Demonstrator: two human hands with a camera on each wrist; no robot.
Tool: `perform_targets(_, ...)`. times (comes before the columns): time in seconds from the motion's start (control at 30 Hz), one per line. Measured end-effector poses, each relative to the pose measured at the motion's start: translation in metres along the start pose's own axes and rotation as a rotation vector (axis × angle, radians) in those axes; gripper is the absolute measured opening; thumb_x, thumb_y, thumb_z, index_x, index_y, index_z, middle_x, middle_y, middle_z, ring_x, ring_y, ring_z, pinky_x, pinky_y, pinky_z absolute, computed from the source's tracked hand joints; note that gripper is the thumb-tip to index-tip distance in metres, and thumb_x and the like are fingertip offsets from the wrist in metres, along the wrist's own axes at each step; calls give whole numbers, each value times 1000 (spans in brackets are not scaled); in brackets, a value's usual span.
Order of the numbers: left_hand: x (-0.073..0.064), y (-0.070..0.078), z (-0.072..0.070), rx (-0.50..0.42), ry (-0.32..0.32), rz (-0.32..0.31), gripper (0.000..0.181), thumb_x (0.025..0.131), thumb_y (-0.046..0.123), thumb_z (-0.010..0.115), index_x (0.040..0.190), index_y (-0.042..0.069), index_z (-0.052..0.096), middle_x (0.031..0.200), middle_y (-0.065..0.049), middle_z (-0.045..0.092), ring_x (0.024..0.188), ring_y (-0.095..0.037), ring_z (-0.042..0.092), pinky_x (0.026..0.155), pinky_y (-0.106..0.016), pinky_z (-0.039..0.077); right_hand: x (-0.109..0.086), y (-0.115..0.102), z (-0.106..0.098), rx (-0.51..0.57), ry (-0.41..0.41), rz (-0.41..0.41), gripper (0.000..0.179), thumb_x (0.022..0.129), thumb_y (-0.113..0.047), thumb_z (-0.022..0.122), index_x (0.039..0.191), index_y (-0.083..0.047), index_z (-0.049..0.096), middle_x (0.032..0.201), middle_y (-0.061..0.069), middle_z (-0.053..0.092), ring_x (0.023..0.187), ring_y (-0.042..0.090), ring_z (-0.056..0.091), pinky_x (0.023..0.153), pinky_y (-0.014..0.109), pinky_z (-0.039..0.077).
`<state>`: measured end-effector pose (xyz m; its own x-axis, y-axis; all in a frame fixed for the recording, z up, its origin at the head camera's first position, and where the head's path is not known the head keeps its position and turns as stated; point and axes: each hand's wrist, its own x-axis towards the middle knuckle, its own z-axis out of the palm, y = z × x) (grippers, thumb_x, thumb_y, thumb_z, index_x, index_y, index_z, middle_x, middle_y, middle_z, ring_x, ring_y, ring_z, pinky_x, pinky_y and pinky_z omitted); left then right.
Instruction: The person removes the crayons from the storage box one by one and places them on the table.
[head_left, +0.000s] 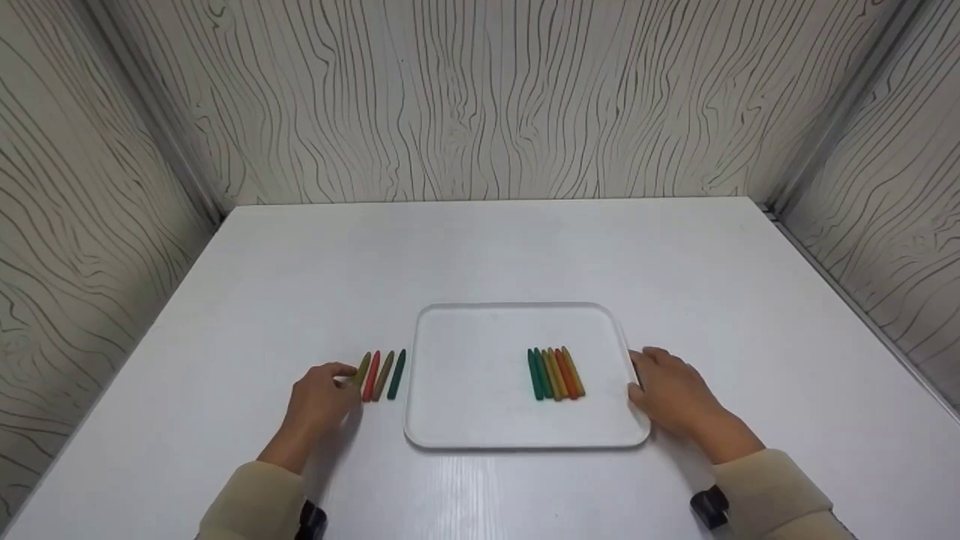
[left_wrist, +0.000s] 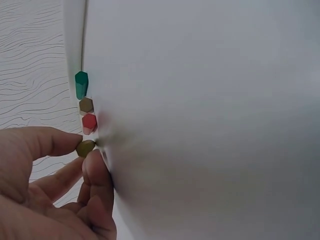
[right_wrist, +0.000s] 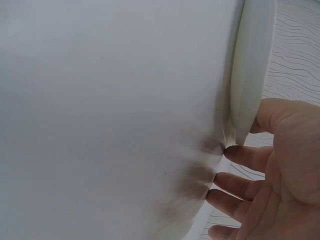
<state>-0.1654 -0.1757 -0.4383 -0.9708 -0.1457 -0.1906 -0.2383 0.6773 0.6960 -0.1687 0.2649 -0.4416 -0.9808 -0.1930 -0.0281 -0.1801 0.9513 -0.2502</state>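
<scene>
Head view faces forward and down from above; both wrist views, close in, share the tray (head_left: pixel 465 375).

walls (head_left: pixel 465 105): pale, dark wood-grain lines | corner strips (head_left: pixel 152 112): grey | table (head_left: pixel 480 251): white, faint glare

Ten crayons (head_left: pixel 556 373), one tray (head_left: pixel 472 390)

A white table (head_left: pixel 480 255) is bordered behind and on both sides by wavy-lined panels (head_left: pixel 480 97), whose corners are lined by grey strips (head_left: pixel 152 105).
</scene>
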Motion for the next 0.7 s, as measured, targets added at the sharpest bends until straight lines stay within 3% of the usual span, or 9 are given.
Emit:
perform_targets(0.53,-2,0,-5,26,41,22,42,86,14,61,122,-7,58,110,-24,61,95,-32,60,79,-46,49,0,1,0,29,-1,4,52,92,-20,53,136,8,44,136,34,39,125,50,36,100,62,26)
perform_targets(0.7,-3,6,-10,79,74,44,46,86,19,61,125,-6,56,111,-25,61,97,-36,59,80,-49,47,0,1,1,24,-3,5,53,93,-20,52,136,9,43,136,34,38,126,50,35,101,62,25)
